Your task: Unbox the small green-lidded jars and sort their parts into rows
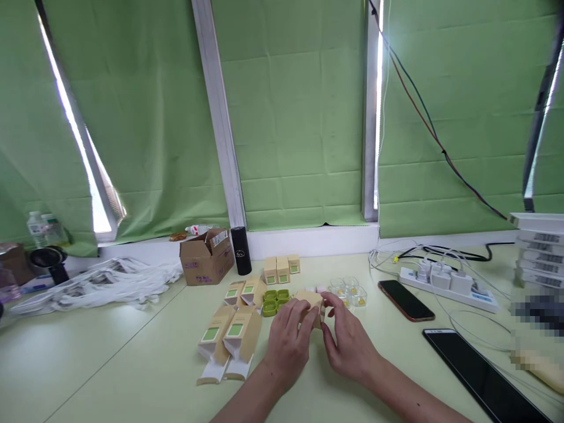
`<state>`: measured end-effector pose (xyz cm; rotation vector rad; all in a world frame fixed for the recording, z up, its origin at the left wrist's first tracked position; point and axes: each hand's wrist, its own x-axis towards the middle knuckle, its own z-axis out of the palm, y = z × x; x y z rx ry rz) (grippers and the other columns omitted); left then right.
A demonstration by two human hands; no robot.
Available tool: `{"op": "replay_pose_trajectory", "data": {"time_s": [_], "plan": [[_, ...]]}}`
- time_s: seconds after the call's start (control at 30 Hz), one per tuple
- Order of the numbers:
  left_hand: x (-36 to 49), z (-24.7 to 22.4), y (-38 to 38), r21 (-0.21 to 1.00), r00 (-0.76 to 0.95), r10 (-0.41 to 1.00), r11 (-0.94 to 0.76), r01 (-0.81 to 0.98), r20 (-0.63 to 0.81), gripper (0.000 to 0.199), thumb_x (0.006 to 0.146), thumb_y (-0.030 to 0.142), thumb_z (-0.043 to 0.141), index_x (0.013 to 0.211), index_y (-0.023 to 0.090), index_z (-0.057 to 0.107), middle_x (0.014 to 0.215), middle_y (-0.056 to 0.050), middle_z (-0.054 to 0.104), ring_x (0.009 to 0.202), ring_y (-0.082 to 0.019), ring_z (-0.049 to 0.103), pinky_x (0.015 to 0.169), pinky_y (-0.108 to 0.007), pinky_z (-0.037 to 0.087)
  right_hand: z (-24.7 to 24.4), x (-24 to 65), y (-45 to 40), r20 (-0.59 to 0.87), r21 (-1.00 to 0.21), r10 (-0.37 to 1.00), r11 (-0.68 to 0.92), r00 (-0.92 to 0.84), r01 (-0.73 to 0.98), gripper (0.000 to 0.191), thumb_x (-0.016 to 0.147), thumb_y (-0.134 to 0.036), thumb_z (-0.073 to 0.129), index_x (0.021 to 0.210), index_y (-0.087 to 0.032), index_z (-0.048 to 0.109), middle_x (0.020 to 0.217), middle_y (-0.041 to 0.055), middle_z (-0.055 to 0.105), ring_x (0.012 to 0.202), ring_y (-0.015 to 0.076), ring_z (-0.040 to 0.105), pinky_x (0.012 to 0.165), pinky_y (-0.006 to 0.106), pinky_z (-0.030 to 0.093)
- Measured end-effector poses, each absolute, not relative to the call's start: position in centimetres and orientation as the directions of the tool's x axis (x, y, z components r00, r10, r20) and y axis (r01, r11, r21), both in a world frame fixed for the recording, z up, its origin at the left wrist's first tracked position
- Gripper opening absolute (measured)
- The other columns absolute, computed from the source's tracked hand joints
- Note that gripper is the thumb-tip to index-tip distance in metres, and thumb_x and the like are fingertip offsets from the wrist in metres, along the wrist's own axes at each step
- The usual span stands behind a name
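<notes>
Left hand (287,339), right hand (350,346) — holding tan box (314,298), green cups (275,302) nearby

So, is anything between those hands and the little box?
Nothing visible: the left hand and right hand both touch the tan box directly. The green containers sit left of it, the clear containers right.

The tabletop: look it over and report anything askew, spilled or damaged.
Nothing appears spilled or broken. The heap of white cords at the left looks untidy, sprawling unevenly. The two front cartons lie with white end flaps open, which looks odd beside the three small cartons standing upright at the back.
</notes>
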<state>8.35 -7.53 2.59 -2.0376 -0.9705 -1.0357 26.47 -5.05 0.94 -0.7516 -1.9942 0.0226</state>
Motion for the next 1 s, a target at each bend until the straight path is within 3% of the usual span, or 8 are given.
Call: {"op": "replay_pose_trajectory", "data": {"time_s": [0.13,0.37,0.53,0.8,1.0], "plan": [[8.64,2.65,-7.57,-0.176,0.416,0.372,-0.533,0.828,0.83,0.042,0.094,0.004,0.05,0.133,0.019,0.053,0.114,-0.013,0.066,0.108,-0.027,0.065,0.091,-0.044,0.057,0.77,26.39,-4.75,0.759,-0.357,0.557,0.789,-0.337,0.5,0.067,0.09,-0.013,0.05,0.151,-0.02,0.025,0.136,0.0187,0.056,0.115,0.0302,0.064,0.093,0.048,0.06],[8.48,2.24,-7.24,-0.124,0.419,0.452,-0.549,0.826,0.788,0.043,0.091,0.004,0.05,0.132,0.016,0.05,0.122,-0.016,0.063,0.116,-0.031,0.061,0.088,-0.046,0.058,1.45,26.9,-4.41,0.705,-0.457,0.631,0.754,-0.324,0.473,0.058,0.091,-0.014,0.049,0.144,-0.02,0.028,0.129,0.0159,0.06,0.099,0.0246,0.069,0.085,0.041,0.059],[8.46,2.41,-7.31,-0.132,0.436,0.468,-0.551,0.824,0.769,0.04,0.09,0.004,0.052,0.128,0.014,0.051,0.118,-0.016,0.064,0.112,-0.03,0.062,0.087,-0.045,0.058,1.73,26.88,-4.72,0.674,-0.471,0.653,0.74,-0.346,0.48,0.054,0.094,-0.017,0.048,0.144,-0.02,0.027,0.124,0.0151,0.062,0.102,0.0264,0.068,0.087,0.043,0.058],[8.58,2.75,-7.52,-0.177,0.461,0.465,-0.533,0.827,0.755,0.036,0.094,0.006,0.048,0.128,0.015,0.052,0.116,-0.014,0.065,0.11,-0.029,0.062,0.08,-0.042,0.059,1.45,26.93,-4.54,0.648,-0.46,0.655,0.743,-0.388,0.486,0.059,0.095,-0.016,0.049,0.148,-0.02,0.023,0.133,0.0181,0.059,0.111,0.0278,0.066,0.094,0.046,0.057],[8.53,2.43,-7.48,-0.211,0.486,0.466,-0.524,0.825,0.74,0.038,0.093,0.004,0.046,0.129,0.015,0.053,0.117,-0.015,0.065,0.111,-0.029,0.062,0.079,-0.04,0.06,1.36,26.71,-4.56,0.649,-0.459,0.666,0.729,-0.368,0.509,0.063,0.09,-0.014,0.052,0.148,-0.02,0.027,0.132,0.0167,0.062,0.111,0.0273,0.067,0.091,0.042,0.058]]}}
